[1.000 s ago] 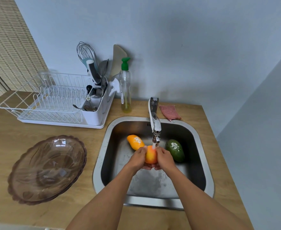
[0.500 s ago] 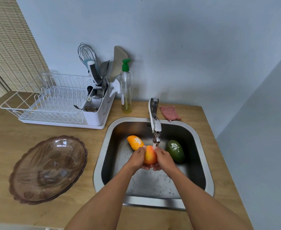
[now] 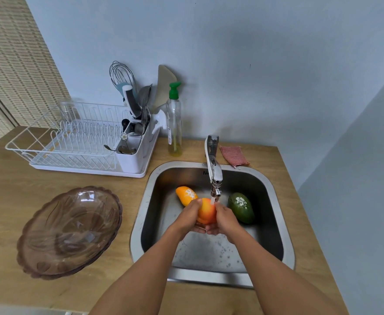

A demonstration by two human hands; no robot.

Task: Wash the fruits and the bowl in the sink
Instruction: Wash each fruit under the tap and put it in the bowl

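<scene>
Your left hand (image 3: 187, 215) and right hand (image 3: 224, 218) both grip the peach (image 3: 206, 211) between them, under the tap (image 3: 214, 172) in the sink (image 3: 286, 235).

Your one head camera looks forward and steeply down from just before the sink (image 3: 138, 214), near its front rim, taking in counter (image 3: 16, 201) left and wall (image 3: 231, 64) behind it.
</scene>
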